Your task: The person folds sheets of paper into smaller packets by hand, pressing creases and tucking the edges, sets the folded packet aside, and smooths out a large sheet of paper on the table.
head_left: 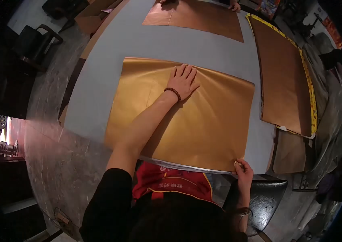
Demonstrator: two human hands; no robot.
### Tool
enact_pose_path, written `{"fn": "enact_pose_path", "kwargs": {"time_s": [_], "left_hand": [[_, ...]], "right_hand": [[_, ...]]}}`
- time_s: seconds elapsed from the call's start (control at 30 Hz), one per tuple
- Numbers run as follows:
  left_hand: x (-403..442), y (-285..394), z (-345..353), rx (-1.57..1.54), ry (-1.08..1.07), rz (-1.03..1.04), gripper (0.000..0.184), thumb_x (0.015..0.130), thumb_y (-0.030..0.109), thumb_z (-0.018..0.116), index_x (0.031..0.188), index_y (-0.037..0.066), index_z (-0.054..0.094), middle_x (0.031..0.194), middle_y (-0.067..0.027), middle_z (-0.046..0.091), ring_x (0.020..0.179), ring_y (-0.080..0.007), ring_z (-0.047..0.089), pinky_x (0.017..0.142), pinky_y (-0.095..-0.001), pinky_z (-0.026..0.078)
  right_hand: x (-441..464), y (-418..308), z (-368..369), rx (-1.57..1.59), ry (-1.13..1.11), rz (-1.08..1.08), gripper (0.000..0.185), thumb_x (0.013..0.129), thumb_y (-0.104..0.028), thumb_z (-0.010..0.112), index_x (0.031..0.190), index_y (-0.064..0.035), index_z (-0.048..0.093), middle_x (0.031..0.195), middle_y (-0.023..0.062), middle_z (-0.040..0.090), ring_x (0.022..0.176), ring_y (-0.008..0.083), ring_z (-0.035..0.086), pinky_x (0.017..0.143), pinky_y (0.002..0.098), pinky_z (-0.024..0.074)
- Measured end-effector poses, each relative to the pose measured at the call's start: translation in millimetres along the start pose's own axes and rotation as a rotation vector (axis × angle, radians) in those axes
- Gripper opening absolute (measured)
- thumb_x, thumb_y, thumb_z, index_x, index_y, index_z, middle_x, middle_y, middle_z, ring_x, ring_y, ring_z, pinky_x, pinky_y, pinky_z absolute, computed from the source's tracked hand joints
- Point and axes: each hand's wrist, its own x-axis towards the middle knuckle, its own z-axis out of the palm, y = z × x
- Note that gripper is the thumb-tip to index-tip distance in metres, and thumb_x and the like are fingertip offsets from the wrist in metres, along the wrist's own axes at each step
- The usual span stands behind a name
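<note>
A large gold sheet, smooth like leather or coated paper, lies on the grey-covered table in front of me. My left hand rests flat near its far edge, fingers spread, with a beaded bracelet at the wrist. Soft creases fan out in the sheet from under that palm. At the near right corner, my right hand is closed, thumb and fingers pinching the sheet's edge. Something small and pale shows at those fingertips; I cannot make out whether it is a separate object.
Across the grey table, another person's hand touches a copper-coloured sheet. At right lies a stack of brown sheets edged with yellow tape. A black stool stands by my right arm, a dark chair at far left.
</note>
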Motion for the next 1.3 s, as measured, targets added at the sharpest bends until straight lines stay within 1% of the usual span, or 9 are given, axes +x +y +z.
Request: {"fn": "enact_pose_path", "kwargs": {"time_s": [0.1,0.27,0.5,0.57,0.77,0.9,1.0,1.17,1.3], "left_hand": [[7,23,7,-0.044,0.037,-0.144,0.059,0.095,0.044,0.035,0.142,0.007,0.033,0.149,-0.0135,0.028,0.138,-0.0324,0.024,0.111,-0.0517,0.018],[17,51,28,-0.092,0.162,-0.098,0.058,0.095,0.037,0.038,0.138,-0.002,0.036,0.147,-0.0171,0.029,0.136,-0.0332,0.027,0.111,-0.0466,0.021],[16,27,5,-0.066,-0.029,-0.002,0.069,0.096,0.055,0.029,0.146,0.007,0.026,0.152,-0.0095,0.024,0.141,-0.025,0.019,0.115,-0.0418,0.015],[12,-1,2,-0.125,-0.006,0.086,0.068,0.094,0.053,0.036,0.144,0.007,0.03,0.151,-0.0092,0.028,0.141,-0.0251,0.021,0.116,-0.0417,0.014],[7,-54,-10,-0.041,-0.059,0.063,0.07,0.094,0.057,0.032,0.145,0.009,0.029,0.152,-0.0077,0.025,0.141,-0.0227,0.02,0.116,-0.0403,0.013],[6,-76,-17,-0.041,-0.096,0.035,0.069,0.093,0.058,0.032,0.146,0.012,0.029,0.153,-0.0075,0.024,0.142,-0.0243,0.018,0.116,-0.0419,0.013],[5,-78,-28,0.032,-0.161,-0.012,0.069,0.095,0.058,0.029,0.147,0.013,0.026,0.154,-0.0058,0.02,0.142,-0.0248,0.016,0.116,-0.0411,0.011],[2,-82,-15,0.066,-0.024,0.039,0.058,0.095,0.055,0.032,0.145,0.026,0.031,0.152,-0.0061,0.026,0.14,-0.0313,0.021,0.113,-0.0526,0.012],[1,-82,-14,0.066,-0.017,0.049,0.057,0.095,0.055,0.032,0.144,0.028,0.031,0.152,-0.0063,0.027,0.14,-0.0323,0.02,0.112,-0.0531,0.013]], "right_hand": [[0,6,-1,-0.024,0.01,-0.013,0.022,0.09,-0.01,0.062,0.109,0.0015,0.063,0.08,0.002,0.061,0.071,0.0081,0.057,0.061,0.0241,0.05],[-5,-8,4,0.017,0.014,0.041,0.024,0.089,-0.012,0.064,0.108,0.003,0.064,0.082,0.0016,0.063,0.072,0.0058,0.053,0.064,0.0209,0.0453],[-2,9,-3,-0.138,0.034,-0.097,0.024,0.089,-0.013,0.064,0.108,0.0023,0.064,0.083,0.0027,0.063,0.072,0.0062,0.056,0.063,0.0218,0.0476],[-9,-12,4,0.013,0.027,0.067,0.025,0.089,-0.012,0.065,0.109,0.0022,0.064,0.084,0.0031,0.063,0.074,0.007,0.056,0.065,0.022,0.0473],[-4,5,-1,-0.078,0.032,0.003,0.025,0.088,-0.01,0.063,0.111,0.002,0.063,0.087,0.0024,0.063,0.076,0.0083,0.056,0.068,0.0222,0.0457],[-6,1,0,-0.101,0.037,-0.054,0.024,0.088,-0.009,0.063,0.109,0.002,0.064,0.087,0.0022,0.063,0.076,0.0083,0.055,0.068,0.0221,0.0456],[-5,-1,0,-0.074,0.037,0.059,0.023,0.088,-0.01,0.063,0.109,0.002,0.064,0.087,0.002,0.063,0.076,0.0082,0.055,0.07,0.022,0.0456],[-6,-17,6,-0.082,0.041,0.046,0.023,0.09,-0.012,0.062,0.107,0.0023,0.064,0.084,0.0013,0.062,0.07,0.0085,0.054,0.058,0.0225,0.0443],[-3,-13,-1,-0.169,-0.001,0.007,0.021,0.089,-0.014,0.063,0.104,0.0007,0.065,0.079,0.0014,0.061,0.067,0.0079,0.053,0.053,0.024,0.0424]]}}
